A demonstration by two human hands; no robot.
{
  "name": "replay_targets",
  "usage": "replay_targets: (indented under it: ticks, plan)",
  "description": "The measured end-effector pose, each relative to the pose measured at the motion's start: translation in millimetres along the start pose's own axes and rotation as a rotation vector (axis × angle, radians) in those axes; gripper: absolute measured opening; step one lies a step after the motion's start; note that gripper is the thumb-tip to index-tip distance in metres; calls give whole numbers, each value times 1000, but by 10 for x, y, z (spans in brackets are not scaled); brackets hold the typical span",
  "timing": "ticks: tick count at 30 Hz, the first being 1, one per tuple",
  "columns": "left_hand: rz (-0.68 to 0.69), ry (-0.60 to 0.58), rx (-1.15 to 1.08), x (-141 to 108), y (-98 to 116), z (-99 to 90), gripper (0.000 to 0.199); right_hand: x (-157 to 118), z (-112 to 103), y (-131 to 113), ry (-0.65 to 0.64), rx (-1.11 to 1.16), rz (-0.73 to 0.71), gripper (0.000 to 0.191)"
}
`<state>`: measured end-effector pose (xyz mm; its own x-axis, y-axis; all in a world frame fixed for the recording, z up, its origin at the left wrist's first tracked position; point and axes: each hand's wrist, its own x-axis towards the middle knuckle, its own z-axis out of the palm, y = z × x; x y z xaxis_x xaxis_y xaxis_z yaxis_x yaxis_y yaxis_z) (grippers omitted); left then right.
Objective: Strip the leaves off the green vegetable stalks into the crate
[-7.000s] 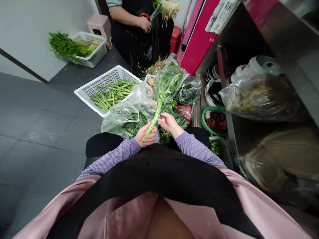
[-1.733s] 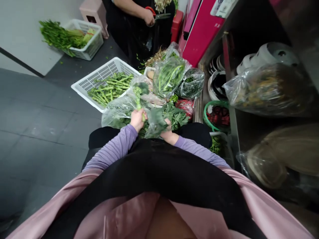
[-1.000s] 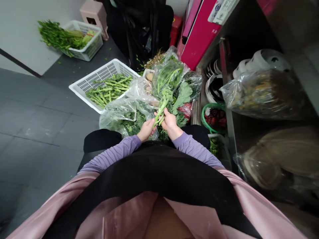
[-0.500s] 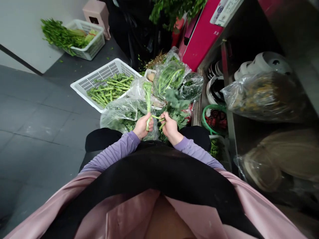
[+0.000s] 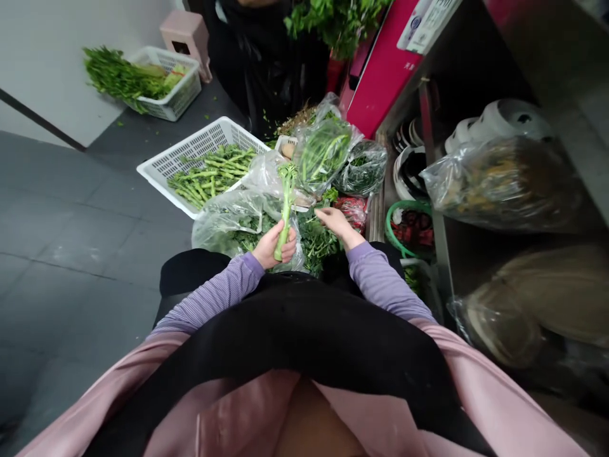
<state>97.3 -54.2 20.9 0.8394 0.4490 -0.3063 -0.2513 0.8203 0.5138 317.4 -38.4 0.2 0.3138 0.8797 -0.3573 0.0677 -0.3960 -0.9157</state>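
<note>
My left hand (image 5: 275,245) is wrapped round the lower end of a green stalk (image 5: 286,197) with a small budded top, held upright. To its right, my right hand (image 5: 334,224) hovers over a heap of loose leaves (image 5: 318,244); its fingers point left and its grip is unclear. Under and beside my left hand lies an open clear bag (image 5: 219,219) with leafy greens in it. Ahead on the left, a white slotted basket (image 5: 166,166) holds many trimmed stalks (image 5: 214,171).
Bagged greens (image 5: 326,152) and a darker bag (image 5: 364,168) lie ahead. At the right are a green-rimmed basket (image 5: 389,222) and a metal shelf (image 5: 442,266). A person in black (image 5: 266,57) is beyond. Another white basket (image 5: 178,101) stands far left.
My right hand has moved right, away from the stalk, and the large leaves and side stem it had are gone from it. My left hand still holds the stalk, now bare of that side stem.
</note>
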Motion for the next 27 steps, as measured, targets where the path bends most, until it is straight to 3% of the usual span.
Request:
replay_targets:
  ticks: [3,5,8,12,14,16,19,21,24,27]
  plan:
    - [-66,-51,-30,-39,-60,-52,48,-252,266,-258,-344,379,26,31]
    - [-110,-72,-56,-60,-97,-60,46,-393,430,-387,-415,504,13,25]
    - [-83,-103,-50,-77,-137,-36,39,-509,573,-416,-244,443,-98,23]
    - [-21,-101,10,-81,-144,17,29,-573,548,-237,89,55,-435,11]
    - [-36,-89,36,-79,-143,42,29,-620,472,-155,97,-148,-628,4]
    - [-29,-31,104,-71,-148,64,27,-696,389,-105,4,-325,-778,8]
    - [12,173,275,-44,-158,80,30,-821,293,-70,-106,-508,-905,12]
    - [68,300,427,-26,-164,75,32,-853,243,-61,-4,-542,-879,15]
    - [148,394,636,-8,-184,64,31,-797,169,-75,163,-602,-691,13]
    - [178,471,661,8,-201,67,27,-724,137,-113,84,-586,-593,6]
